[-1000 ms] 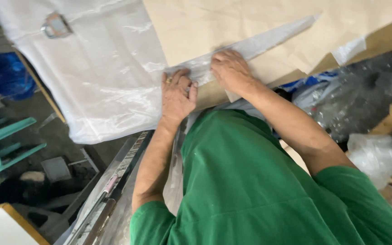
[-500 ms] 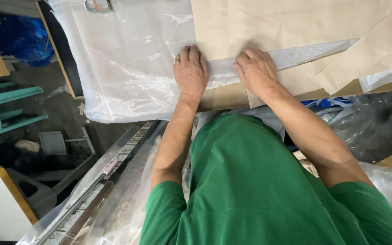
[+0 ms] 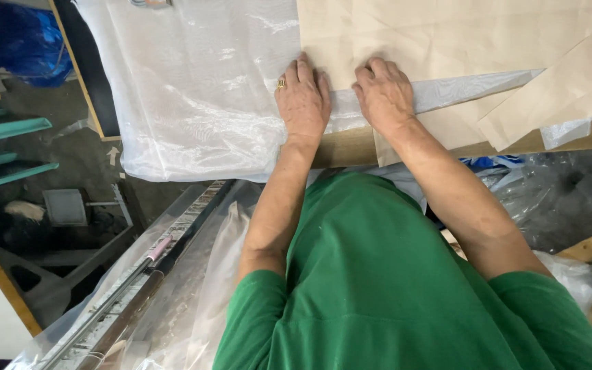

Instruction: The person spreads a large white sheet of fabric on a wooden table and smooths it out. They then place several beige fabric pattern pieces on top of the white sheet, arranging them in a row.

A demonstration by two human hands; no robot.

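Observation:
A sheet of thin white translucent fabric [image 3: 193, 103] lies spread over the table, hanging off its near edge. On top of it lies a beige paper pattern piece [image 3: 447, 41]. My left hand [image 3: 303, 103], with a ring on one finger, presses flat on the white fabric at the pattern's lower left edge. My right hand [image 3: 385, 96] presses flat beside it, on the pattern's edge and the fabric strip under it. Both hands have fingers spread and hold nothing.
More beige pattern pieces [image 3: 570, 103] overlap at the right. The brown table edge [image 3: 344, 147] shows below my hands. A teal plastic stool [image 3: 1, 147] stands on the floor at left. Plastic-wrapped rods [image 3: 138, 288] lie at lower left, clear plastic bags [image 3: 563, 199] at right.
The view has shifted so the table sits higher in the frame. Both hands have slid a little up and along the pattern's edge, still pressed flat.

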